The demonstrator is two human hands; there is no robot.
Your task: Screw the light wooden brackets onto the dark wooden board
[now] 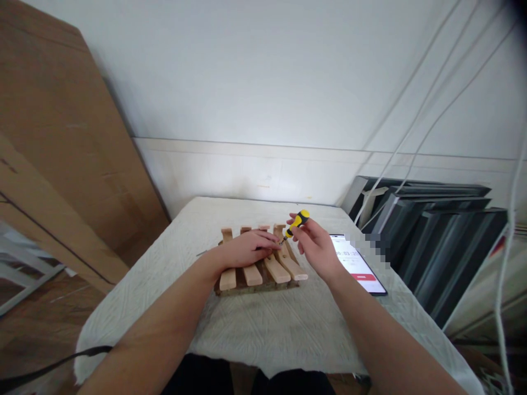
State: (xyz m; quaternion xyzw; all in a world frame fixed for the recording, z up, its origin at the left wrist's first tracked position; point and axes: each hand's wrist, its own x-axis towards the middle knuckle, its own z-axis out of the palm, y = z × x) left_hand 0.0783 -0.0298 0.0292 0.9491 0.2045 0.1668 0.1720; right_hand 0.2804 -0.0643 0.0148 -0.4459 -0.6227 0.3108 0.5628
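Note:
My right hand (315,247) grips a yellow and black screwdriver (297,221), which slants down to the left. Its tip meets the rightmost of several pale wooden pieces (276,269), which look like carved slats with notched far ends. These lie side by side on a rough brown board (259,288). Across the slats rests my left hand (251,247), its fingers closed together and fingertips right beside the screwdriver tip. Whatever those fingertips pinch, perhaps a screw, is too small to make out. A thin dark rod (201,253) pokes out left of my left wrist.
A phone (362,276) with a timer on its lit screen lies to the right on the white tablecloth (263,323). Dark panels (444,247) lean beyond the table's right edge. A large cardboard box (78,131) stands at left. White cables (420,109) hang at right.

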